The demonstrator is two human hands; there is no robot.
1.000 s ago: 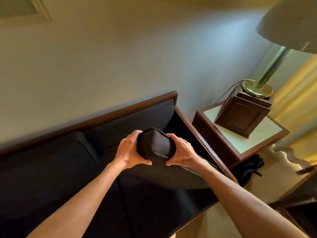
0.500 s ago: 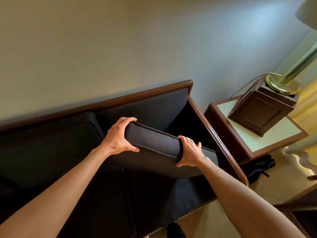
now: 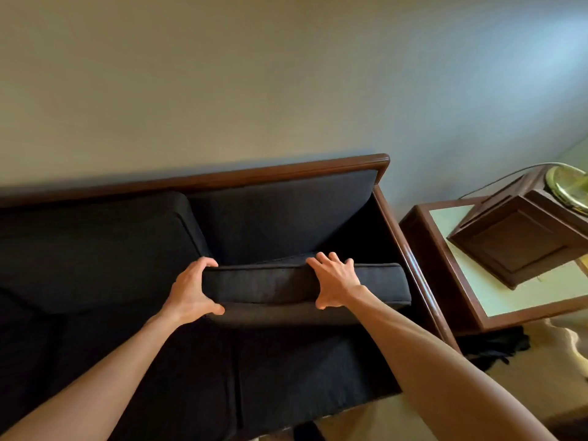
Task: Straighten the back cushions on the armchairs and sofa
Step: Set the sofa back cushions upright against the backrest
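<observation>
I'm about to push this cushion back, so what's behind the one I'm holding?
Behind the cushion in your hands is the sofa's bare upholstered backrest under the wooden top rail. The gap low behind the cushion is dark and covered, so anything lying there can't be seen.

Side bench with a lamp, right of the seating.
A dark wooden box (image 3: 521,237) sits on the pale-topped bench (image 3: 496,297), carrying a brass lamp base (image 3: 569,189); plain wall (image 3: 254,74) behind.
</observation>
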